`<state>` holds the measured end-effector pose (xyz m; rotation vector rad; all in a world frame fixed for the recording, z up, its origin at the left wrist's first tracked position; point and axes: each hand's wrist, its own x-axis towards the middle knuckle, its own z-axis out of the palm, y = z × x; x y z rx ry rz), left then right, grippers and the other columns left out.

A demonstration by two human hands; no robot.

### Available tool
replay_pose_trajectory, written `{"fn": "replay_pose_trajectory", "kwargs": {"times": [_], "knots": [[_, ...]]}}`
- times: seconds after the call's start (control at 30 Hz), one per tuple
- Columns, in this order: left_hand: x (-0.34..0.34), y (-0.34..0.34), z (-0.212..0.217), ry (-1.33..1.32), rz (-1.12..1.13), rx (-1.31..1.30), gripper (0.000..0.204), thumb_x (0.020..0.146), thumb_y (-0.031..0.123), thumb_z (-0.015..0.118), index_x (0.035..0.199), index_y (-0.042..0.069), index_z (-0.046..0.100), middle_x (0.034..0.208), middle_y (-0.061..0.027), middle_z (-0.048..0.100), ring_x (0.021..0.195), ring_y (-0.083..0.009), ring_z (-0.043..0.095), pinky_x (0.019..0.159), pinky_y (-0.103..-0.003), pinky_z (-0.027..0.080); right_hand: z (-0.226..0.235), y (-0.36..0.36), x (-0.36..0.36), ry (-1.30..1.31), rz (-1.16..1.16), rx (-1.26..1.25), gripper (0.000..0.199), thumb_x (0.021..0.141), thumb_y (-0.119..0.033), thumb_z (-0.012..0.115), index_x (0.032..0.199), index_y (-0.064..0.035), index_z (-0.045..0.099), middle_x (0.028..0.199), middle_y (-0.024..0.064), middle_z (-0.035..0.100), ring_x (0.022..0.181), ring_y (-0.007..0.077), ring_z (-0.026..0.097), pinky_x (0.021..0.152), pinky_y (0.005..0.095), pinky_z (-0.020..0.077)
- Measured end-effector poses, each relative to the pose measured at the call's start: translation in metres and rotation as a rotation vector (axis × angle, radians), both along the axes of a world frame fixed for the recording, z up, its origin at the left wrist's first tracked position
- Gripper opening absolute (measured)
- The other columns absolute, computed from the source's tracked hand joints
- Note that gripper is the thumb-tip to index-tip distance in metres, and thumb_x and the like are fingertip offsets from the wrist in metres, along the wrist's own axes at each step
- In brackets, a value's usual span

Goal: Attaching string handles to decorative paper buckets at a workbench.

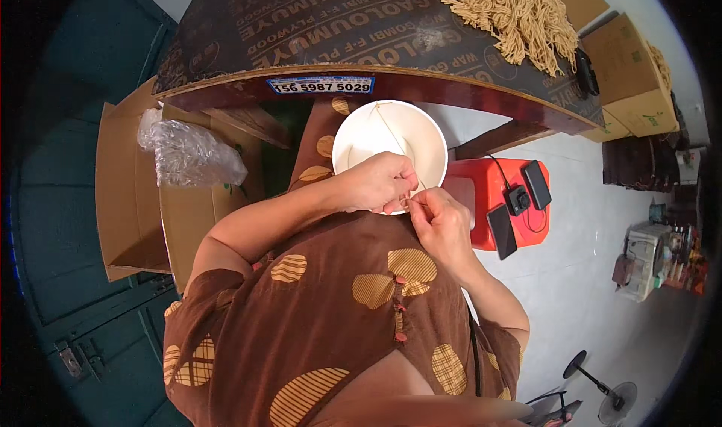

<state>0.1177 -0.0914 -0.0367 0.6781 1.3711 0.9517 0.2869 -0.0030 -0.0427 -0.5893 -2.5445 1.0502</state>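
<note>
A thin tan cord (392,132) runs from the far rim of a round white bucket (352,137) down to my two hands. The bucket sits close against my front, just below the table edge. Over its near rim, my left hand (376,183) is closed in a pinch on the cord. Right beside it, my right hand (442,220) pinches the same cord between thumb and fingertips. A small loop of it shows between the fingers of both hands. The fingers partly hide where the cord goes from there.
A dark-topped plywood table (338,21) curves ahead, with a heap of tan cords (519,13) at its right. An open cardboard box (131,201) with clear plastic wrap (192,152) stands left. A red stool (481,175) at right carries a phone (502,230) and other black devices.
</note>
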Motion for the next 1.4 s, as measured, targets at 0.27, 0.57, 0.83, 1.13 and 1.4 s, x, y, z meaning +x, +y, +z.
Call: {"fn": "replay_pose_trajectory", "kwargs": {"times": [0.27, 0.57, 0.83, 1.13, 1.4], "knots": [[-0.008, -0.009, -0.019, 0.44, -0.068, 0.196, 0.015, 0.089, 0.008, 0.058, 0.098, -0.003, 0.064, 0.084, -0.0108, 0.067, 0.065, -0.0191, 0.062, 0.059, -0.032, 0.049, -0.001, 0.0, 0.0, 0.029, -0.001, -0.026, 0.006, 0.081, -0.006, 0.067, 0.08, -0.001, 0.063, 0.079, 0.0162, 0.066, 0.069, 0.0356, 0.065, 0.063, 0.0446, 0.0498], [0.001, -0.011, -0.008, 0.59, -0.177, 0.197, 0.014, 0.077, 0.01, 0.062, 0.077, -0.002, 0.068, 0.077, -0.0207, 0.068, 0.075, -0.0335, 0.068, 0.069, -0.041, 0.052, -0.002, -0.001, 0.002, 0.01, -0.008, -0.088, 0.006, 0.082, -0.005, 0.068, 0.081, -0.0011, 0.064, 0.08, 0.015, 0.066, 0.071, 0.0343, 0.065, 0.064, 0.0431, 0.05], [0.001, -0.01, -0.004, 0.634, -0.234, 0.16, 0.013, 0.076, 0.009, 0.063, 0.074, -0.003, 0.068, 0.073, -0.0215, 0.067, 0.072, -0.0352, 0.068, 0.065, -0.043, 0.051, -0.002, -0.003, 0.002, 0.026, -0.016, -0.095, 0.007, 0.082, -0.005, 0.068, 0.087, -0.0019, 0.063, 0.08, 0.0149, 0.066, 0.071, 0.0334, 0.065, 0.064, 0.0427, 0.0502], [0.001, -0.011, -0.007, 0.657, -0.228, 0.221, 0.013, 0.076, 0.008, 0.064, 0.07, -0.003, 0.067, 0.07, -0.0226, 0.065, 0.067, -0.0363, 0.066, 0.062, -0.043, 0.05, 0.001, 0.0, 0.001, 0.008, 0.031, -0.09, 0.007, 0.082, -0.005, 0.068, 0.086, -0.0019, 0.063, 0.08, 0.0154, 0.065, 0.072, 0.0345, 0.065, 0.064, 0.0428, 0.0502], [0.001, -0.014, -0.012, 0.652, -0.191, 0.298, 0.011, 0.074, 0.007, 0.063, 0.069, -0.002, 0.067, 0.069, -0.0215, 0.065, 0.066, -0.0366, 0.065, 0.061, -0.043, 0.05, -0.001, -0.001, -0.001, 0.034, 0.045, -0.031, 0.007, 0.081, -0.005, 0.068, 0.084, -0.0021, 0.063, 0.078, 0.015, 0.066, 0.07, 0.0341, 0.065, 0.062, 0.0429, 0.0505]]}}
